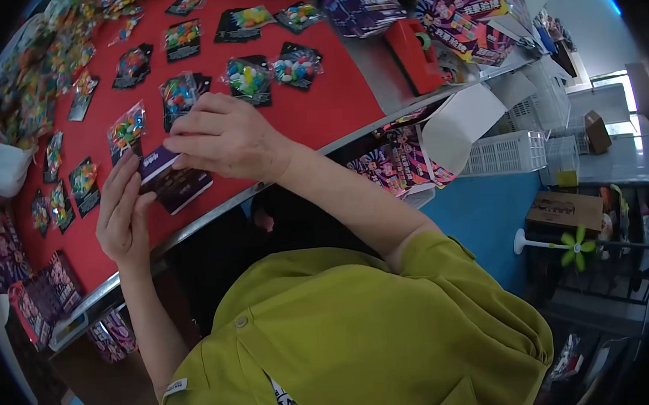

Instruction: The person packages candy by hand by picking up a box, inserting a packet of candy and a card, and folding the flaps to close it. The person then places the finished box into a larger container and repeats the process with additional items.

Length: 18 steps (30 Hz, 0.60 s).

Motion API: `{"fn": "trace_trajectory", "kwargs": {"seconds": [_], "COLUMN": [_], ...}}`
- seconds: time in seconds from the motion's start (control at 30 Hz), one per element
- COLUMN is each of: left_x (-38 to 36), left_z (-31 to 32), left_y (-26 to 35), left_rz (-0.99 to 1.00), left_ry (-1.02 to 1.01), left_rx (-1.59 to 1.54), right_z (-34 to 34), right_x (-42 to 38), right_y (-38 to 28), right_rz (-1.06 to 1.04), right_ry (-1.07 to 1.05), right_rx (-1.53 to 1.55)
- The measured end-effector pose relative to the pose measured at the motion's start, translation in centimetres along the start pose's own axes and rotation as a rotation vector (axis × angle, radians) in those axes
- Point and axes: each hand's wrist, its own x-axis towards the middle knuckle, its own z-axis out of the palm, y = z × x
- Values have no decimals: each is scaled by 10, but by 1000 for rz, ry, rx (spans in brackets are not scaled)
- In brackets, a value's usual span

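A small dark purple box [179, 184] is between my two hands above the front edge of the red table. My left hand [123, 209] grips its left end, fingers on top and thumb below. From the right, my right hand [226, 138] is closed on the box's upper edge. Just beyond my hands lie clear bags of colourful candy on black cards, one [127, 127] above my left fingers and another [178, 94] by my right knuckles. The parts of the box under my fingers are hidden.
Many candy bags [37, 72] are heaped at the far left. A red tape dispenser [414, 57] and stacked printed cards [362, 6] stand at the right. Below the table edge are printed boxes [397, 160] and a white basket [503, 154].
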Motion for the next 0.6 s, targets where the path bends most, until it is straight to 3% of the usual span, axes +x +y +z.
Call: {"fn": "trace_trajectory", "kwargs": {"seconds": [0.07, 0.17, 0.27, 0.33, 0.47, 0.6], "left_x": [3, 0, -1, 2, 11, 8], "left_z": [1, -1, 12, 13, 10, 6], "left_y": [3, 0, -4, -3, -2, 1], "left_rz": [67, -88, -246, -473, -547, -547], "left_ry": [-5, 5, 139, 243, 237, 197], "left_rx": [-2, -59, -335, -545, -724, -674], "right_z": [-1, -1, -3, 0, 7, 7], "right_x": [-1, 2, 0, 7, 6, -1], "right_y": [-3, -8, -6, -6, -4, -8], "right_rz": [62, 118, 169, 140, 202, 270], "right_ry": [10, -47, -62, -67, -76, -67], "right_rx": [54, 68, 117, 92, 203, 285]}}
